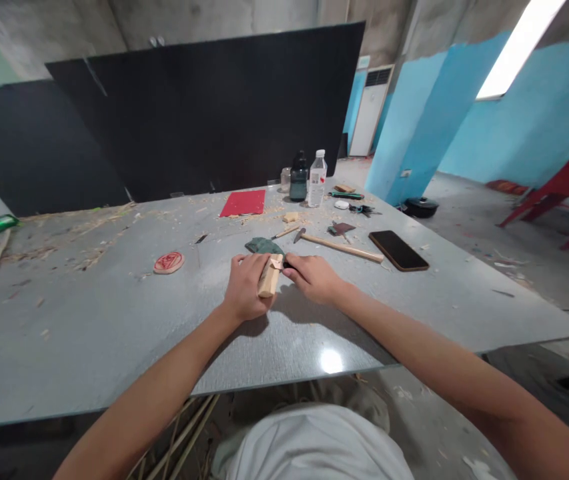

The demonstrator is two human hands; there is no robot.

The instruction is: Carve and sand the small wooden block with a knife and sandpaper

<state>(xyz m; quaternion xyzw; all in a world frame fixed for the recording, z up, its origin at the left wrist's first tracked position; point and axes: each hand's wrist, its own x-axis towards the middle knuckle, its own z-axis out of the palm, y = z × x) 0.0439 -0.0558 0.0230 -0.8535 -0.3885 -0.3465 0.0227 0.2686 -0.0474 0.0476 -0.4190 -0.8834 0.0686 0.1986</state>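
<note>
My left hand (245, 287) is closed round a small pale wooden block (269, 276) held on the grey table (114, 320). My right hand (313, 277) is closed next to the block's far end, gripping a small dark tool whose tip touches the wood; most of the tool is hidden in the fist. A crumpled green cloth (263, 246) lies just behind the hands. A wooden-handled hammer (338, 246) lies to the right of it.
A black phone (398, 250) lies at the right. At the back stand a dark bottle (298, 177), a clear water bottle (317, 179) and a red card (244, 203). A round red-carved disc (169, 262) lies at the left. Wood shavings litter the far left. Black panels stand behind the table.
</note>
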